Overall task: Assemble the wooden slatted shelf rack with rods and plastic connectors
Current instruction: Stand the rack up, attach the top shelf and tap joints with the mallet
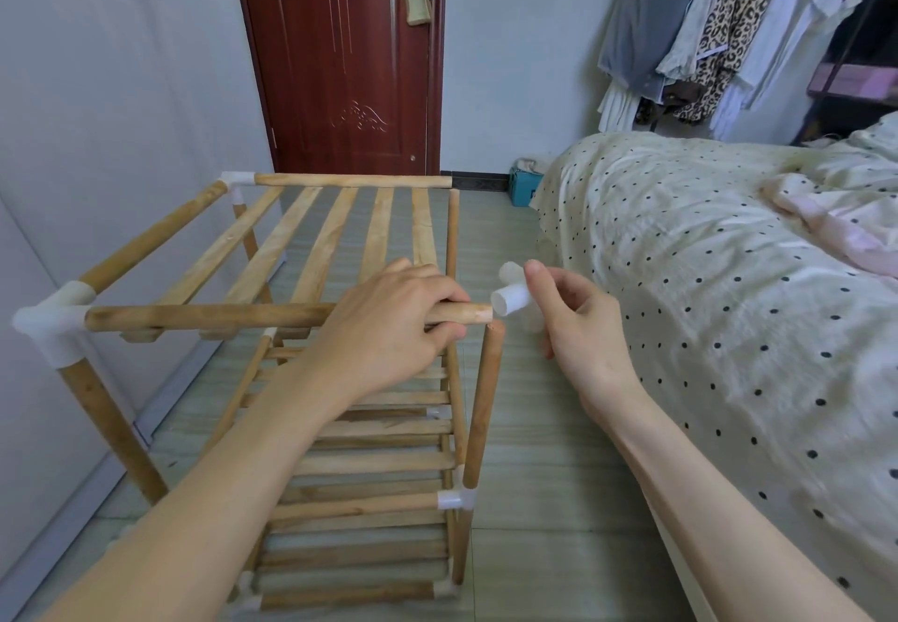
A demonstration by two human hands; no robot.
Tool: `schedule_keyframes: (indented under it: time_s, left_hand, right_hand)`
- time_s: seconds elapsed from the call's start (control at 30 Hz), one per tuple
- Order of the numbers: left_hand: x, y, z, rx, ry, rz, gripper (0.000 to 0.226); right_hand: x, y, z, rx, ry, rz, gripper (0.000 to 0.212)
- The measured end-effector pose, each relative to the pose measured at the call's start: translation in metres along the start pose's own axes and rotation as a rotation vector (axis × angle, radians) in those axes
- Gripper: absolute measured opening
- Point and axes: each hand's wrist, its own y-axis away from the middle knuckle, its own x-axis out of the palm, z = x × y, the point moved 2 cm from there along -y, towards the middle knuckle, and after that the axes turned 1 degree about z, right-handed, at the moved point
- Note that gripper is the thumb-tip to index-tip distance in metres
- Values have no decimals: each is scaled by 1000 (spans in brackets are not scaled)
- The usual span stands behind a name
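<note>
At the far left, a white plastic corner connector [51, 325] is joining three rods of the wooden rack [311, 252]: one leg going down to the floor, one side rod going away toward the door, and the near top rod [209, 317] going to the right. The rack is standing on the light tiled floor [529, 500], close beside a pale wall [97, 87]. Its top shelf of flat wooden slats [320, 237] is lying between the near and far rods, and lower slatted shelves are showing underneath.

Moving right, the left hand [388, 325] is gripping the near top rod close to its free right end, with the fingers curled over the top and the thumb under it. The bare end of the rod is sticking out past the fingers. Just below this end, an upright rod [483, 407] is standing with its top also bare, and its bottom is sitting in a small white connector [454, 500] at the lower shelf.

Next, the right hand [578, 330] is pinching a white plastic connector [512, 298] between the thumb and the fingers. One open socket of it is pointing at the end of the near top rod and is almost touching it, but the rod is not yet inside.

At the right, a bed [704, 281] with a cream cover with dark dots is standing beside the rack. Behind, a dark red door [340, 62] is closed, and clothes [719, 23] are hanging at the upper right.
</note>
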Motion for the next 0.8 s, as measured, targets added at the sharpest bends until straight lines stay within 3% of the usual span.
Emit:
schedule_keyframes:
  time_s: [0.13,0.33,0.53,0.67,0.8]
  left_hand:
    - [1,1,-1,-3,-14,-16,24]
    - [2,1,-3,-18,-46,-13,22]
    - [3,2,-8,-19,11,-26,29]
    - [4,0,-9,-35,4,-33,30]
    - [4,-3,-12,-42,-33,-17,28]
  right_hand:
    - [5,3,0,91,-126,86,28]
    - [6,7,3,50,-107,190,28]
    - [-2,2,-1,147,-251,99,20]
    - [-8,2,-2,43,7,40,36]
    - [-8,2,-2,-2,94,94,41]
